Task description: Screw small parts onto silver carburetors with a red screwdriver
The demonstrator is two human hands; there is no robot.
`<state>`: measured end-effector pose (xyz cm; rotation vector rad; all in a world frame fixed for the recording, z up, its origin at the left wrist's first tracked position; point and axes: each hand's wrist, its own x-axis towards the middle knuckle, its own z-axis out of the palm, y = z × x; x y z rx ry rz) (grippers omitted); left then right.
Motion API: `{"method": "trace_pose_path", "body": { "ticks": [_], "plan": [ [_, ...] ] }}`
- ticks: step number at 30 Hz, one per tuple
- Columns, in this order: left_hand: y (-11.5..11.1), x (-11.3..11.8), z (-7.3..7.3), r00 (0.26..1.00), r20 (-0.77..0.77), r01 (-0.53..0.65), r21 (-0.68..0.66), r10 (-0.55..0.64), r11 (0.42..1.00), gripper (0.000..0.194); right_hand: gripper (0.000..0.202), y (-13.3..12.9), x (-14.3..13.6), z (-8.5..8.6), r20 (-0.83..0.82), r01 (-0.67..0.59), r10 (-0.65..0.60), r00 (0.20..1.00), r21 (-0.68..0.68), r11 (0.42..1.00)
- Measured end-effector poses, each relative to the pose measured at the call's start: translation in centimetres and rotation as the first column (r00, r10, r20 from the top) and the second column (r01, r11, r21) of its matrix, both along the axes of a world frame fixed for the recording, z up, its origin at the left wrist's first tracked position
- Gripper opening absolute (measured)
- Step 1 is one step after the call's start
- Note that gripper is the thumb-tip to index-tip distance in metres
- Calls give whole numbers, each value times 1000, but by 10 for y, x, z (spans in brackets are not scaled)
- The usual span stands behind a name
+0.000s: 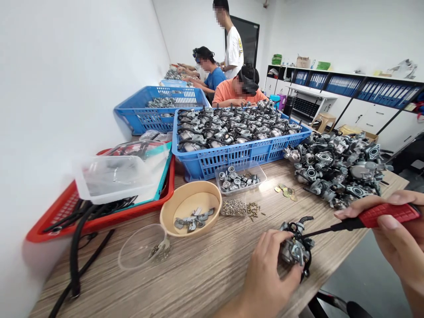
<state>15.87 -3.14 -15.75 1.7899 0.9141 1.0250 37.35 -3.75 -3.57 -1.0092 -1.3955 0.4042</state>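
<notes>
On the wooden table, my left hand [270, 274] is closed round the left side of a grey metal carburetor-like part [294, 249] with black hoses. My right hand [397, 234], at the right edge, grips a screwdriver [380, 216] with a red and black handle. The screwdriver's dark shaft points left, and its tip reaches the upper part of the metal piece. Whether the tip sits in a screw is too small to tell.
A blue crate [212, 161] full of similar parts stands behind, with a pile of them [338, 163] at right. Nearer are a screw box [234, 207], brass discs [285, 191], a beige bowl [172, 203] and a red tray [99, 227]. Several people are beyond.
</notes>
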Motion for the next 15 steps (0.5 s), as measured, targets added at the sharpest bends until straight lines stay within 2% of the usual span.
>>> {"method": "trace_pose_path", "body": {
  "ticks": [15],
  "plan": [
    [1, -1, 1, 1000, -14, 6, 40, -6, 999, 42, 20, -10, 3, -8, 62, -30, 31, 998, -10, 999]
  ]
}}
